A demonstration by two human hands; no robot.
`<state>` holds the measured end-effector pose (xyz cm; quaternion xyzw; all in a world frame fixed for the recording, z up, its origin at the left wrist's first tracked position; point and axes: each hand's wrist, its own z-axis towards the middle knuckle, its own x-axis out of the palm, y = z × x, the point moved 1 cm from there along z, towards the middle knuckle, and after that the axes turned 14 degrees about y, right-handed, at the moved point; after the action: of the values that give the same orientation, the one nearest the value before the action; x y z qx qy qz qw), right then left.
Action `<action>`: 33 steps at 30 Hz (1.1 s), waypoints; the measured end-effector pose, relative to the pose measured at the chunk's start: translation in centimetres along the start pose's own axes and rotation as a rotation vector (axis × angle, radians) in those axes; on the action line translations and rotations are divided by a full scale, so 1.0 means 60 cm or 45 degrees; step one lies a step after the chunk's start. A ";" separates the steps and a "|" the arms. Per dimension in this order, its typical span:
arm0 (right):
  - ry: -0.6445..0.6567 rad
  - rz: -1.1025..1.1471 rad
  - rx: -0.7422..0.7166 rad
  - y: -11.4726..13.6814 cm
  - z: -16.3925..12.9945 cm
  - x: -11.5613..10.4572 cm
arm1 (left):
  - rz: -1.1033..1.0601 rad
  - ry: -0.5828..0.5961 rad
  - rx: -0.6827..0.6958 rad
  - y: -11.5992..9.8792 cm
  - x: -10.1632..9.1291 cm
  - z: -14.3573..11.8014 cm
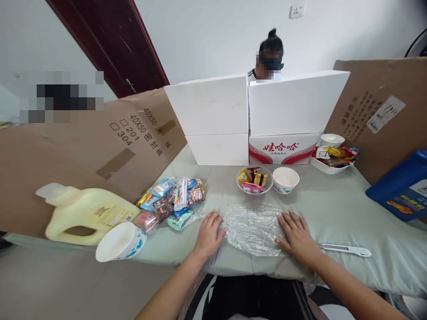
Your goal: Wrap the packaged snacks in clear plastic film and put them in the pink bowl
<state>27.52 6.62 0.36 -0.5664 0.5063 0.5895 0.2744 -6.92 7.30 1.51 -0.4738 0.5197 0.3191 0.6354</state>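
A crinkled sheet of clear plastic wrap (252, 229) lies flat on the pale green cloth-covered table (350, 213) in front of me. My left hand (209, 235) rests palm down on its left edge, fingers apart. My right hand (298, 236) presses flat on its right edge. Just beyond the wrap stand a clear bowl of wrapped candies (254, 180) and an empty white bowl (286, 179).
A pile of snack packets (173, 202), a yellow jug (85, 213) and a tipped white bowl (120, 242) lie at left. A white utility knife (345, 250) lies right of my hand. White boxes (253, 115), cardboard sheets, a blue box (402, 189) and another person ring the table.
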 end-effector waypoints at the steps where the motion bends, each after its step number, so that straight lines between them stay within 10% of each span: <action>1: -0.016 0.056 -0.050 -0.002 -0.009 -0.008 | -0.053 -0.014 0.051 0.005 -0.005 -0.010; 11: 0.382 0.292 -0.623 0.133 0.001 -0.055 | -0.141 0.438 0.393 -0.065 -0.040 0.007; 17: 0.549 0.428 -0.532 0.097 -0.052 -0.072 | -0.308 0.677 0.434 -0.059 -0.073 -0.033; 23: 0.699 0.837 -0.373 0.049 -0.065 -0.079 | -0.846 1.237 0.308 -0.065 -0.084 -0.036; 33: 0.184 1.208 0.153 0.014 0.022 0.013 | -0.981 0.512 -0.149 -0.028 -0.036 0.026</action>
<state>26.10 7.34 -0.32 -0.2956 0.7597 0.5785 -0.0282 -5.41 8.38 4.03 -0.7209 0.3993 -0.0110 0.5663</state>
